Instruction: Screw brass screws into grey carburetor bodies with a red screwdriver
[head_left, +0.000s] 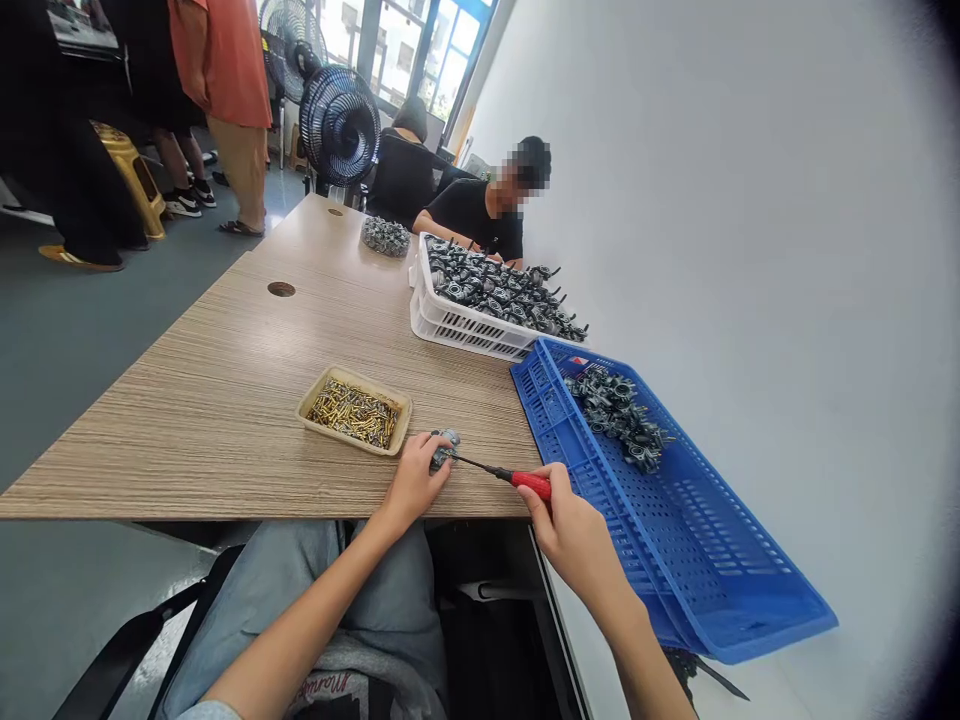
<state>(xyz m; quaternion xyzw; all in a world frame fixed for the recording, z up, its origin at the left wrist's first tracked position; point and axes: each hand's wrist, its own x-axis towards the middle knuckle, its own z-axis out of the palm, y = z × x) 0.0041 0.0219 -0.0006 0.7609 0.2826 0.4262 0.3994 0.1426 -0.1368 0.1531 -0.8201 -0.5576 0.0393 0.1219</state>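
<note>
My left hand (416,477) is closed around a small grey metal casting (448,438) and steadies it on the table near the front edge. In my right hand (574,525) is a screwdriver (531,485) with a red handle. Its thin dark shaft points left, and the tip meets the casting beside my left fingers; the exact contact point is too small to make out. Just left of the casting stands a cream tray (309,412) full of small brass-coloured screw-like parts (352,410).
A blue crate (720,500) holding several metal castings (619,415) is at the right, against the wall. Behind it, a white crate (465,330) is heaped with more. Farther back are a clear tub (385,237), a seated person (480,210) and a fan (340,125).
</note>
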